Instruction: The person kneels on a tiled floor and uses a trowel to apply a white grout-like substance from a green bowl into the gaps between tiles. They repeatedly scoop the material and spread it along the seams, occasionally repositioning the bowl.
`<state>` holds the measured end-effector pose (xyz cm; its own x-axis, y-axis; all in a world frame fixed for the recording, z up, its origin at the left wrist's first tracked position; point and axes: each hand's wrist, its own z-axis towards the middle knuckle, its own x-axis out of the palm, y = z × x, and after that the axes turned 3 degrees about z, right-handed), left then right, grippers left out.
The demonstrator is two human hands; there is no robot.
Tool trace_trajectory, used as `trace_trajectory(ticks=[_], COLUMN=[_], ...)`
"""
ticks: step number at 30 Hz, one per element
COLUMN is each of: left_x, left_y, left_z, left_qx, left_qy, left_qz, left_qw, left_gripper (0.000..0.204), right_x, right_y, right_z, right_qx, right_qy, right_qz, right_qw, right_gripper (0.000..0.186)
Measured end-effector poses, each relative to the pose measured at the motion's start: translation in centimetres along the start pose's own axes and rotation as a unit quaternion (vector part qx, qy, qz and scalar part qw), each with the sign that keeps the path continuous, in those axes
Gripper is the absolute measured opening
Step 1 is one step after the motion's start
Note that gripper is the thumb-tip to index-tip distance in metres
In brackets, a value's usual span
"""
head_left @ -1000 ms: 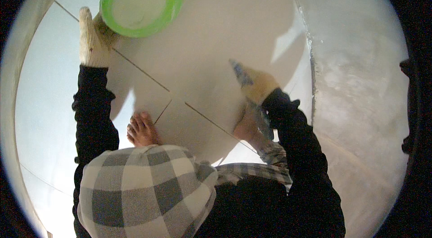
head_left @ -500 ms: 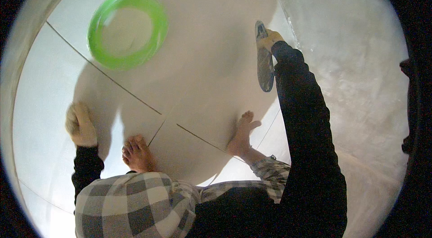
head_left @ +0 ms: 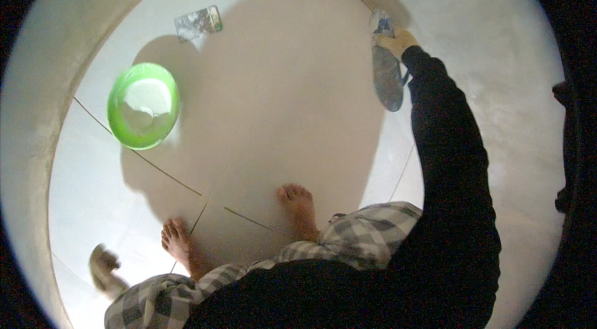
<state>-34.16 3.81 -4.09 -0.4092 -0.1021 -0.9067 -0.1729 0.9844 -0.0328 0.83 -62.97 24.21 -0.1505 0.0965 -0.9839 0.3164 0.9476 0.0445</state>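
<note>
My right hand (head_left: pixel 398 43), in a tan glove, is closed around the blue handle of a plastering trowel (head_left: pixel 389 83). The trowel's long grey, round-ended blade hangs close to the wall's foot on the right. Down at the lower left, my left hand (head_left: pixel 107 270) hangs beside my leg. Its fingers look curled with nothing visible in them, though motion blurs it a little. A green bucket (head_left: pixel 114 114) stands on the floor ahead to the left, with whitish material inside. Beyond it lies a flat, smeared rectangular piece (head_left: pixel 198 24) with a greenish edge.
A pale plastered wall (head_left: pixel 491 111) curves along the right side, and another wall (head_left: pixel 43 92) bounds the left. Light floor tiles (head_left: pixel 273 161) with dark joints lie beneath my bare feet (head_left: pixel 297 208). My shadow covers much of the floor.
My right hand has carried the trowel to the right, toward the wall. My left hand has dropped lower and back. My feet have shifted, and the bucket now appears lower and smaller in view.
</note>
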Motion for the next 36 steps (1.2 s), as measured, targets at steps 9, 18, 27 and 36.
trace_trajectory(ticks=[9,18,27,36], left_x=[-14.4,-20.4,-15.2,-12.8], left_y=[-9.0,-10.2,-14.7,-14.4], left_z=[-4.4,-16.0,-15.2,-15.3], left_qx=[0.033,-0.111,-0.138,-0.162], left_qy=[-0.097,0.131,0.473,0.504], left_qz=[-0.227,-0.466,-0.211,-0.183], left_qw=[0.969,0.868,0.844,0.828], left_gripper=[0.063,0.043,0.051,0.05], right_x=[6.6,8.8,9.1,10.2], right_y=[-6.8,-5.7,-6.3,0.1], right_z=[2.6,2.5,3.0,0.1], right_qx=[0.025,0.086,-0.069,-0.089], right_qy=[0.067,0.043,0.024,0.069], right_qz=[0.089,0.036,0.083,-0.015], right_qw=[0.993,0.995,0.994,0.994], right_gripper=[0.061,0.059,0.056,0.054])
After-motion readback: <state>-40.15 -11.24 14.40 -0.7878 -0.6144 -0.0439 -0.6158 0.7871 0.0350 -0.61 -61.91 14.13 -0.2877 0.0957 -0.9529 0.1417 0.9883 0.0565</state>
